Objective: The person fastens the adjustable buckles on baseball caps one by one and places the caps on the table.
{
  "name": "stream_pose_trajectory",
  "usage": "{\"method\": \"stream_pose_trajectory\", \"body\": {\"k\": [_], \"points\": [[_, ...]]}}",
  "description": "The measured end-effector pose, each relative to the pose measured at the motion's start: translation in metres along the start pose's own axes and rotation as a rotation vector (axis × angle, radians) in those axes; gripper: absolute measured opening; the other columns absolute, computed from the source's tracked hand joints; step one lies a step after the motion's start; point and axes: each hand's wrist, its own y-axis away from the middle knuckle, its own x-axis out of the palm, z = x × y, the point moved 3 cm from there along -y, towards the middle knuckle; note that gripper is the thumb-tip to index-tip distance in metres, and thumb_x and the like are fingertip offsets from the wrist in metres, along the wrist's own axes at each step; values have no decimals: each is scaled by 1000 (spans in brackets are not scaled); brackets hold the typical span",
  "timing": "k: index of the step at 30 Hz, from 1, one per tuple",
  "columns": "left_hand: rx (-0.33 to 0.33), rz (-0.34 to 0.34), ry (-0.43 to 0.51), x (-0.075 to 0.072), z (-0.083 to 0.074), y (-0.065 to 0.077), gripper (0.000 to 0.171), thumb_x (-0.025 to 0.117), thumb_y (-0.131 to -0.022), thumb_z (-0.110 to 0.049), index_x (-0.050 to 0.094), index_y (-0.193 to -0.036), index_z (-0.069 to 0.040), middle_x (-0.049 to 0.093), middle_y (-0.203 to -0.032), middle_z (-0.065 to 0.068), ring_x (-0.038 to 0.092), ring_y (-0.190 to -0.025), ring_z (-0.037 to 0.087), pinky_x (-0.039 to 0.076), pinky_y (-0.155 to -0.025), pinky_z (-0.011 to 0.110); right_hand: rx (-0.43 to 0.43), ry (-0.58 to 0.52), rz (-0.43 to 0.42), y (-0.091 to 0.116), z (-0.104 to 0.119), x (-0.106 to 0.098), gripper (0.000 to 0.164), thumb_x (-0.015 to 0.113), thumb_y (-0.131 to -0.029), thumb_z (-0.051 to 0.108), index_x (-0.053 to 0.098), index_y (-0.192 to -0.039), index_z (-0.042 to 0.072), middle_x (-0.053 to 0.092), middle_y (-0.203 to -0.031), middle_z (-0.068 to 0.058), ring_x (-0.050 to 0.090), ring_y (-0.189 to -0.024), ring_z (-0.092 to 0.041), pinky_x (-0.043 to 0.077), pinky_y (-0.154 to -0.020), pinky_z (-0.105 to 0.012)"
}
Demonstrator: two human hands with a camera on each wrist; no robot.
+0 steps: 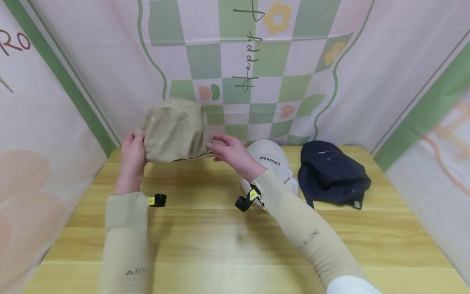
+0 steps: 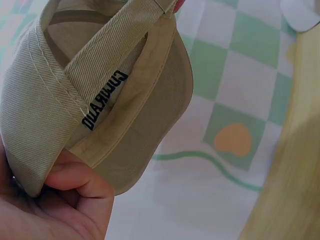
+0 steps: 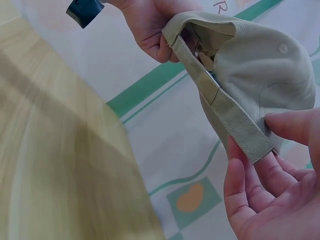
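Observation:
A beige baseball cap point(image 1: 175, 132) is held up above the back left of the table. My left hand point(image 1: 131, 159) grips one side of its lower edge, thumb tucked inside the rim in the left wrist view. At the opposite side, my right hand point(image 1: 235, 154) pinches the edge near the back strap point(image 3: 237, 120), with the thumb on the crown and fingers under the band. The left wrist view looks into the cap, where dark COLORADO lettering point(image 2: 104, 100) shows through the back opening and the brim point(image 2: 165, 100) lies beyond.
On the wooden table point(image 1: 205, 245), a white cap point(image 1: 269, 151) with COLORADO lettering sits behind my right wrist, partly covered by it. Right of that lies a navy cap point(image 1: 332, 173), its strap toward the front. A printed cloth point(image 1: 264, 94) hangs along the table's back edge.

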Motion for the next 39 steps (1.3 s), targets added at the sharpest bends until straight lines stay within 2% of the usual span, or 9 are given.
{"method": "stream_pose_trajectory", "body": {"k": [5, 10, 15, 20, 23, 27, 31, 34, 39], "points": [[2, 7, 4, -13, -15, -7, 12, 49, -108, -24, 49, -117, -17, 50, -109, 1, 52, -87, 12, 49, -69, 20, -22, -26, 38, -13, 10, 12, 53, 62, -103, 16, 43, -149, -4, 63, -127, -13, 61, -113, -29, 53, -94, -40], [-17, 17, 10, -30, -16, -10, 28, 43, -110, -32, 43, -135, -17, 47, -114, -1, 50, -93, 12, 49, -71, 20, 49, -156, 100, -17, -2, 28, 51, 59, -104, 12, 42, -150, -4, 63, -125, -16, 57, -120, -38, 53, -94, -36], [-68, 27, -8, -48, -1, -12, 36, 35, -112, -34, 36, -144, -18, 45, -113, -2, 49, -92, 11, 48, -69, 18, 103, -142, 145, -13, -31, 46, 54, 61, -103, 15, 42, -151, -2, 65, -127, -16, 62, -115, -30, 54, -92, -35], [-142, 41, -25, -60, 22, -18, 43, 33, -112, -31, 32, -153, -17, 44, -114, -5, 48, -94, 8, 47, -73, 17, 160, -138, 177, -4, -59, 61, 56, 64, -101, 19, 44, -150, -2, 66, -127, -14, 63, -114, -28, 48, -101, -47], [-214, 71, -23, -65, 37, -21, 41, 33, -112, -28, 34, -152, -19, 45, -114, -5, 49, -94, 7, 48, -75, 18, 216, -139, 179, 1, -77, 66, 55, 64, -101, 20, 45, -148, -3, 67, -122, -13, 64, -110, -27, 47, -102, -50], [-323, 108, -52, -70, 53, -25, 36, 33, -112, -27, 36, -147, -19, 45, -113, -2, 52, -89, 8, 50, -73, 21, 270, -109, 162, 6, -91, 70, 52, 63, -101, 19, 48, -145, -5, 68, -115, -16, 65, -96, -23, 54, -91, -44], [-383, 130, -120, -73, 61, -26, 53, 29, -112, -27, 18, -163, -18, 42, -115, -1, 50, -90, 8, 49, -74, 23, 314, -117, 139, 7, -100, 73, 52, 64, -101, 19, 48, -143, -8, 67, -113, -20, 63, -88, -21, 56, -81, -36], [-398, 129, -147, -76, 66, -27, 56, 27, -112, -28, 10, -165, -19, 42, -116, 1, 50, -90, 9, 49, -74, 24, 333, -130, 115, 6, -104, 75, 53, 65, -101, 20, 49, -143, -6, 68, -110, -16, 64, -92, -23, 56, -80, -34], [-408, 88, -196, -83, 70, -28, 54, 30, -111, -28, 17, -162, -14, 43, -111, 3, 51, -86, 10, 49, -72, 25, 313, -140, 106, 6, -104, 80, 56, 65, -101, 23, 47, -146, -5, 69, -117, -12, 63, -112, -31, 54, -92, -40]]}}
